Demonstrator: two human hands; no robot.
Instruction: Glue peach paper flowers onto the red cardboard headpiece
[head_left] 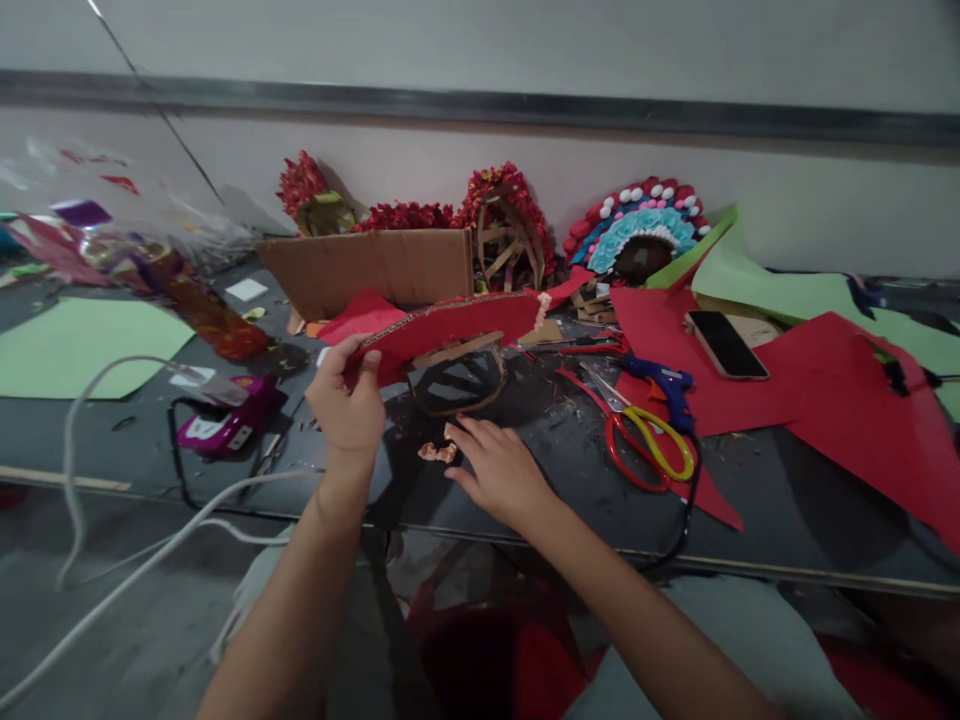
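My left hand [349, 400] grips the left end of a red-covered cardboard headpiece [450, 330], thumb in front. Bare corrugated edges show along its top. A ring of brown cardboard strips [499, 375] hangs from its underside, and a small peach-coloured trim [542, 310] sits at its right end. Below it, my right hand [499, 465] is low over the table, fingers stretched and thumb apart. Its fingertips are beside a few small crinkled peach pieces [437, 452]; whether they touch them is hard to see.
Scissors [645, 445], a blue glue gun [664, 385] and a phone [727, 343] lie at right among red paper [810, 370]. A bottle [202, 300] and a purple power strip [232, 415] with cables are at left. Behind stand a cardboard box [375, 265] and a decorated headpiece [637, 230].
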